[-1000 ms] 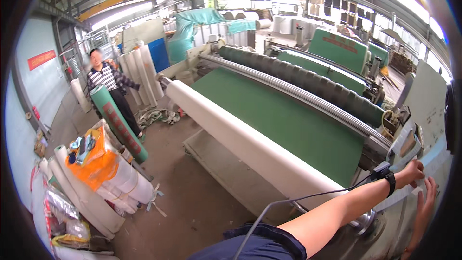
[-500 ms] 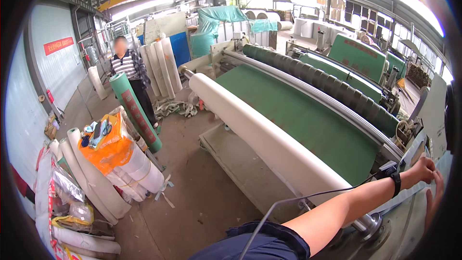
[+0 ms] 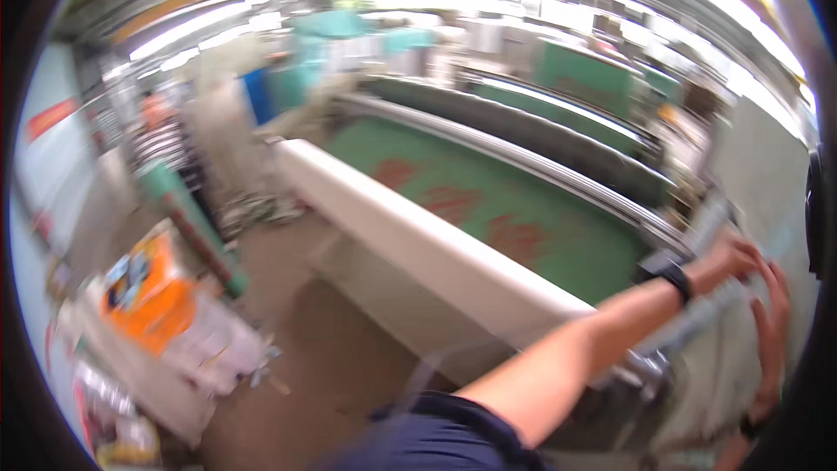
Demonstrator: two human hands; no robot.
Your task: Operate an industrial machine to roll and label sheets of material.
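My left arm, with a dark watch (image 3: 673, 280) on its wrist, reaches to the right end of a machine. There my left hand (image 3: 731, 257) has its fingers bunched together close to my right hand (image 3: 771, 293), whose fingers point upward and are smeared by motion. What lies between the two hands is hidden. Beside them rises a pale grey side panel (image 3: 757, 157). A long white roll (image 3: 436, 249) lies across the machine's near side. Behind it stretches a green sheet (image 3: 471, 181) with red markings, bordered by a metal bar (image 3: 523, 164).
At the far left stands a person in a striped top (image 3: 164, 144), behind an upright green roll (image 3: 196, 227). Nearer, an orange bag (image 3: 155, 296) with small items on it covers wrapped white rolls (image 3: 214, 356). Floor (image 3: 288, 314) shows between these and the machine.
The view has swung, shifting the scene left and blurring it. Red markings now show on the green sheet, and the white roll looks thinner. My right forearm shows more; both hands remain close together.
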